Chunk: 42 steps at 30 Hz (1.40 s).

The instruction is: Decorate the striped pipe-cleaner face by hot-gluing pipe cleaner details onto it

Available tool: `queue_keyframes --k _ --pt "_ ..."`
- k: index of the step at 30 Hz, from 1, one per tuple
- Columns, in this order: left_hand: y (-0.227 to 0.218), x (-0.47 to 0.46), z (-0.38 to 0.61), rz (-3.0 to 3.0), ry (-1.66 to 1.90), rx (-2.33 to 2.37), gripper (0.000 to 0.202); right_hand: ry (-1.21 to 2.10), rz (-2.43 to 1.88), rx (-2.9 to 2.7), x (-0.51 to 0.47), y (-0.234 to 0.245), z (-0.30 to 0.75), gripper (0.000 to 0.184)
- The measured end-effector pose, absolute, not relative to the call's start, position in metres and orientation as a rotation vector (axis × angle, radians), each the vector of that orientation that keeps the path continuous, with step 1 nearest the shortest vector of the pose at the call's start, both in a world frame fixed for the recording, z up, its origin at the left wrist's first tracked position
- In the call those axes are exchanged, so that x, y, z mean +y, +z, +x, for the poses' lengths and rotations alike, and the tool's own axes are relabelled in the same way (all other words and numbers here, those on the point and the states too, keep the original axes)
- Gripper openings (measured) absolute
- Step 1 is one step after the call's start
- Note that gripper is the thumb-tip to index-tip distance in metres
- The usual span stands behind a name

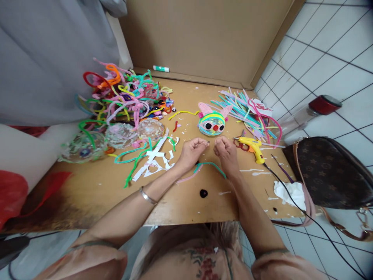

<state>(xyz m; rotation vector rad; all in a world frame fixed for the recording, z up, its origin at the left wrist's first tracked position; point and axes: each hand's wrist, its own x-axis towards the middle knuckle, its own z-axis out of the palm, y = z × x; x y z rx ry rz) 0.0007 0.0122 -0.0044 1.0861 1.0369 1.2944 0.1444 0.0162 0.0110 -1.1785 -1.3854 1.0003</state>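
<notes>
My left hand (pixel 192 151) and my right hand (pixel 225 151) rest side by side on the wooden table (pixel 93 190), both with fingers curled into a pinch. What they pinch is too small to make out. Pipe cleaners in teal and pink (pixel 204 168) lie under my wrists. Just beyond my hands sits a small round craft face (pixel 212 123) with pink ears, black eyes and a red nose. A yellow glue gun (pixel 253 147) lies right of my right hand, beside red-handled scissors (pixel 240 142).
A tangle of coloured pipe cleaners (pixel 125 95) fills the far left, with clear plastic bowls (pixel 122 135) and white paper scraps (pixel 155 159) in front. Straight pipe cleaners (pixel 247 112) lie far right. A brown bag (pixel 329 171), a red-lidded bottle (pixel 311 112) and a glue stick (pixel 161 69) stand around.
</notes>
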Motion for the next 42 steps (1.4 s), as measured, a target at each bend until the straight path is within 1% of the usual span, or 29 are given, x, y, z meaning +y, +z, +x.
queue_keyframes --k 7,10,13,16,22,28,34,38,42 --pt "-0.001 0.011 0.001 1.102 1.282 1.054 0.035 0.896 -1.104 -1.454 0.02 0.008 0.145 0.024" --pt "-0.003 0.012 0.0 1.133 1.301 1.061 0.034 0.701 -1.055 -1.594 0.02 0.007 0.146 0.021" --pt "-0.005 0.014 -0.001 1.17 1.311 1.083 0.032 0.505 -1.037 -1.718 0.019 0.005 0.146 0.023" --pt "-0.004 0.015 -0.002 1.195 1.317 1.081 0.029 0.42 -1.035 -1.77 0.018 0.004 0.147 0.024" --pt "0.001 0.014 -0.003 1.261 1.332 1.076 0.027 0.375 -0.993 -1.791 0.019 0.003 0.148 0.019" --pt "0.001 0.013 -0.002 1.259 1.308 1.093 0.027 0.325 -1.022 -1.813 0.019 0.002 0.146 0.024" --pt "0.0 0.013 -0.001 1.222 1.305 1.094 0.026 0.31 -1.02 -1.786 0.016 0.0 0.144 0.024" --pt "0.001 0.012 0.0 1.198 1.31 1.102 0.026 0.37 -1.061 -1.741 0.016 0.0 0.143 0.025" --pt "0.005 0.01 -0.002 1.2 1.315 1.073 0.026 0.484 -1.045 -1.729 0.016 0.001 0.144 0.02"
